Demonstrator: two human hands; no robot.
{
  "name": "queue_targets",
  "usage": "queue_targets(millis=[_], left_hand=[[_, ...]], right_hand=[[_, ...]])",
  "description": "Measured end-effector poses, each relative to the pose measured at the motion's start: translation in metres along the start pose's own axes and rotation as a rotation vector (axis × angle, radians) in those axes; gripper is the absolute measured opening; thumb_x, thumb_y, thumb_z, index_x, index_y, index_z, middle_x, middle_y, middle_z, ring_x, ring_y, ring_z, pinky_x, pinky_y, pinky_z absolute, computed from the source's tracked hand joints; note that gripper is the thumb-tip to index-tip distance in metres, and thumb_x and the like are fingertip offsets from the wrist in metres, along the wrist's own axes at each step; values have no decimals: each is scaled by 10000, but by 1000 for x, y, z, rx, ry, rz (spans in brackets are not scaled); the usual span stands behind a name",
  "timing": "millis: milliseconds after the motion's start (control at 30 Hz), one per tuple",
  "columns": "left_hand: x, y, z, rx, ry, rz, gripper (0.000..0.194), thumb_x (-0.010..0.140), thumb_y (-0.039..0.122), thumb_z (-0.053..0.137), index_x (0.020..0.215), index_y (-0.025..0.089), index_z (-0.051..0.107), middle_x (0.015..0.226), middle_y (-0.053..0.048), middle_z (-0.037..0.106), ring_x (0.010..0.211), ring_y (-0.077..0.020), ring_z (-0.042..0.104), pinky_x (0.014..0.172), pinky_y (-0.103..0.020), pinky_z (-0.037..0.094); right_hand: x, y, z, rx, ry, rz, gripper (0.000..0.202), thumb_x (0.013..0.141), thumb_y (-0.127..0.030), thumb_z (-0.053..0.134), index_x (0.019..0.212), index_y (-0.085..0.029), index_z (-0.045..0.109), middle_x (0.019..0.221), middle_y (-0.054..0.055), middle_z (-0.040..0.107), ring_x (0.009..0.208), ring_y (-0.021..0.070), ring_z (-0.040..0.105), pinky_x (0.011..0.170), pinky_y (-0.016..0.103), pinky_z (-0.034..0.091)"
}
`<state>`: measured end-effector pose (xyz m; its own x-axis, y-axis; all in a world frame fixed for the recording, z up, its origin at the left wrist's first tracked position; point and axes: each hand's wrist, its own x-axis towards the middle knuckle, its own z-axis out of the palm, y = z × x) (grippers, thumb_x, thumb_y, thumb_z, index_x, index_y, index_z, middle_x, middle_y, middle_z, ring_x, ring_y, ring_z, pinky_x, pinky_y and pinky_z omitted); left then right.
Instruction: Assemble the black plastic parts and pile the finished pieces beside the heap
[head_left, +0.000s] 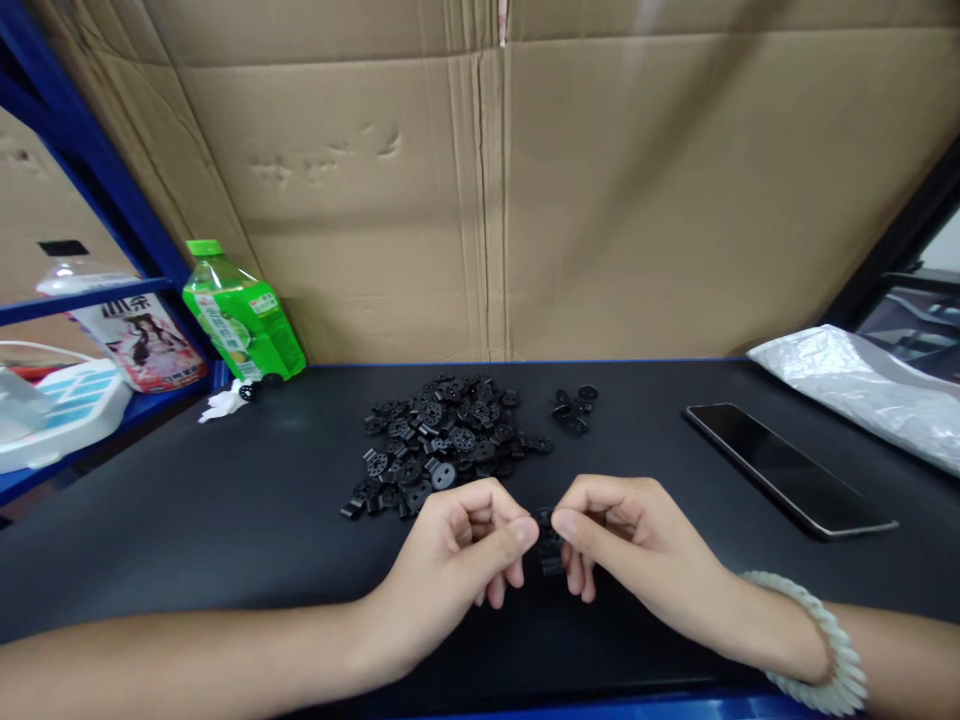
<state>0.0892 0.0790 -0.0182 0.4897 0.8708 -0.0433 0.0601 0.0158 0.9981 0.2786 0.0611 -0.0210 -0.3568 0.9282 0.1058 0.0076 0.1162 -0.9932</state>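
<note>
Between my two hands, near the front of the black table, is a small black plastic disc with a tab [551, 564]. My left hand [480, 545] pinches its left edge with thumb and forefinger. From the other side, my right hand [622, 535] grips it in the same kind of pinch. Fingers cover much of the disc's round part, and its tab hangs downward. Just beyond my left hand lies a heap of similar black plastic discs [450, 430]. A smaller cluster of black discs [576, 408] sits apart, to the right of the heap.
A dark phone [784, 465] lies on the right, near a silvery plastic bag [862, 385]. At the back left stand a green bottle [244, 315] and a crumpled white scrap [225, 402]. Another bottle [139, 330] is on the blue shelf. A cardboard wall [600, 200] closes off the back.
</note>
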Motion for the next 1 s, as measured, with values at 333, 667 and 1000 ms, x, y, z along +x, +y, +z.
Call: queue_targets(millis=[333,667,1000], left_hand=[[18,28,-25,475,90,230,206,849,317,590,729,151,617,613,10,599,544,-115,544,517,-208,445],[59,53,-103,1121,428,354,208,801,302,580,726,154,705,762,-46,671,679,-182,585,606,-257,409],[26,31,-41,1108,174,518,206,850,201,537,957,177,711,825,-39,642,628,-144,560,608,-237,423]], right_hand=[[9,7,-4,12,-45,-8,274,892,-407,578,977,-162,663,799,31,629,673,117,614,550,222,547],[4,1,-3,-106,-66,21,295,924,-405,519,905,-156,676,774,27,625,629,97,574,561,207,503],[31,-4,-49,-380,247,-171,242,883,-382,555,936,-182,682,786,43,657,663,146,609,586,262,527]])
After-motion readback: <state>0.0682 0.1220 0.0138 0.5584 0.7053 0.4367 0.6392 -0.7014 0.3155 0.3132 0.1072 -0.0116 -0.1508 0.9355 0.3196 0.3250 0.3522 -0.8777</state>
